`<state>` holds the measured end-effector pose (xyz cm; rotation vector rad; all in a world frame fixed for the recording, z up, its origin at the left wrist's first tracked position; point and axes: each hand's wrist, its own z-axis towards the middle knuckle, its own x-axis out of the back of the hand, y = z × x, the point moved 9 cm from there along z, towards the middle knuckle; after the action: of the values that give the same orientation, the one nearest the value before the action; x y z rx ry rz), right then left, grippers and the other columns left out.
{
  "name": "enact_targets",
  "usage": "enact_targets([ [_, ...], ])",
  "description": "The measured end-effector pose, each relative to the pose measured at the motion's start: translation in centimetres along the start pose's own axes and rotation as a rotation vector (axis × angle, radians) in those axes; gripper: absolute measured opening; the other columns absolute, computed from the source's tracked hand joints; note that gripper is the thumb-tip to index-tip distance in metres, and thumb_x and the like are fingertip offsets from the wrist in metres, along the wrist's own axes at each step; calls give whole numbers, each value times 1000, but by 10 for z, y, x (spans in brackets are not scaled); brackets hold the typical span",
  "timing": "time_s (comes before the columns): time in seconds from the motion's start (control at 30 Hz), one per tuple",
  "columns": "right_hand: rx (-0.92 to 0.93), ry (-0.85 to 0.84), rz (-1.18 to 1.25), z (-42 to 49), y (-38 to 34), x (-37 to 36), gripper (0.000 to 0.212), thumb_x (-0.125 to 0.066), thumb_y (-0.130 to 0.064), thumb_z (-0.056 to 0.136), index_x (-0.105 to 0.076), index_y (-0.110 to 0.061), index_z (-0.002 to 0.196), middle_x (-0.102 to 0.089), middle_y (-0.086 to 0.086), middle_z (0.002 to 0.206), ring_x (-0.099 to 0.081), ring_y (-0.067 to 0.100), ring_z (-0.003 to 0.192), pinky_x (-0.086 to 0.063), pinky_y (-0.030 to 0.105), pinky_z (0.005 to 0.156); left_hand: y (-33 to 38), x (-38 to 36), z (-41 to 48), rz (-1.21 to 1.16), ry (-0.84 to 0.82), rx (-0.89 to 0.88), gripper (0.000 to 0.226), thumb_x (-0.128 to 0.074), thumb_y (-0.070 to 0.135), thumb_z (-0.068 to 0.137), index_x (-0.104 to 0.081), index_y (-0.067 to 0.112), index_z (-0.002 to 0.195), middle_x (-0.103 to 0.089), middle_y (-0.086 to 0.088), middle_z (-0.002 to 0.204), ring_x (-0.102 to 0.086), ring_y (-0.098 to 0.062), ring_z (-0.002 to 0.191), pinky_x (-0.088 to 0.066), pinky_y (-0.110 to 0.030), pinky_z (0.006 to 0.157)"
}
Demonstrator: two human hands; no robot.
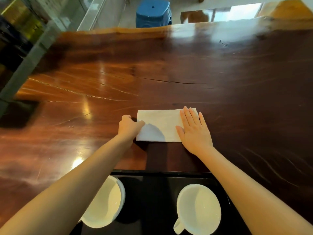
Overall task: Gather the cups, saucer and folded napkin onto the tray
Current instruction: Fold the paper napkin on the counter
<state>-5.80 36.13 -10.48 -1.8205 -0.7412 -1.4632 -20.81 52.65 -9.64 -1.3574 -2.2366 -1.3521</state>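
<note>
Two glossy white cups [199,209] on black tray [152,173]; flat-fingered right hand [194,131] atop napkin [160,124].

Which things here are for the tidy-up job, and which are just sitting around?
For the job:
- napkin, on the table, under both hands: left hand, right hand
- left cup, on the tray
- right cup, on the tray
- black tray

Just around:
- blue stool, beyond the table
- wooden table

No saucer shows clearly.

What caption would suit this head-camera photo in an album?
Both hands, left and right, press a white napkin on the table; two cups sit on the tray.
</note>
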Motion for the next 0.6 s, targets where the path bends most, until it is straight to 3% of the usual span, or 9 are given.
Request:
enact_targets([
  [0.1,-42,4,10,1,1,0,63,-21,-42,99,-2,-13,151,-2,6,161,1,25,149,3,42,120,8,-5,2,-60,-132,-12,14,-61,16,85,-56,9,96,-57,-13,109,-57,-28,95,-53,-42,84],
  [0.17,-58,-18,3,0,1,-3,67,-20,-48,97,3,-14,151,3,7,161,5,25,149,4,44,120,17,-9,0,-69,-175,-86,4,-60,14,83,-57,15,81,-63,-14,103,-61,-30,93,-52,-42,83],
  [0.27,-52,-46,7,-1,1,-6,73,-24,-58,93,7,-25,150,9,8,161,10,27,148,5,52,118,27,-6,-5,-30,-96,-185,4,-55,14,83,-56,13,86,-59,-9,94,-55,-26,87,-45,-37,74],
  [0.4,-19,-90,14,1,-2,-1,74,-32,-68,86,-2,-41,147,6,9,160,8,30,148,5,61,113,36,-8,-16,44,-43,-266,10,-48,14,87,-50,10,96,-51,-2,86,-47,-20,80,-37,-29,62],
  [0.6,-68,-159,-83,11,-7,10,89,-38,-79,75,-6,-38,147,-9,13,157,-8,38,145,-1,66,110,60,-8,-39,38,-5,-414,11,-48,18,92,-50,20,102,-56,3,95,-53,-14,83,-42,-21,61],
])
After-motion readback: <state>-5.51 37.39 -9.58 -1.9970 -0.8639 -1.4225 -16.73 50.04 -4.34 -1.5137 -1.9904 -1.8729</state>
